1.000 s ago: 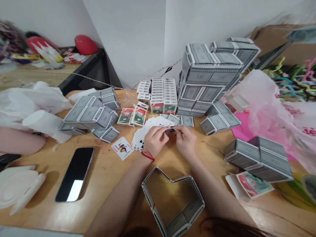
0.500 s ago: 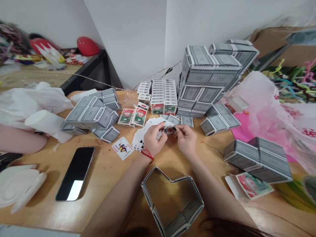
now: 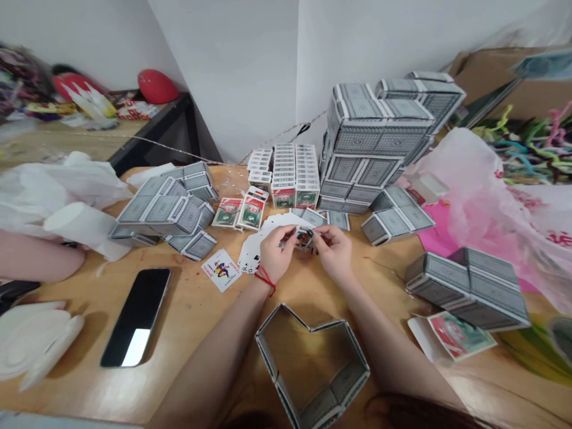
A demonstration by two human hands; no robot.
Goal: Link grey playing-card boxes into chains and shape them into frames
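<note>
Between both hands a playing card is held, its coloured picture side partly showing. My left hand, with a red string at the wrist, pinches its left side. The fingers of my right hand are closed on its right side. Loose white playing cards are fanned out beneath and left of my left hand. A joker card lies face up farther left. Between my forearms stands a heart-shaped frame made of grey-backed cards, open in the middle.
Card boxes stand in rows at the back, beside a tall stack of folded-card blocks. More card blocks sit left and right. A phone lies at left, an opened card box at right.
The card between my hands has tilted so more of its picture side shows. My right hand has shifted slightly left. The other things stay in place.
</note>
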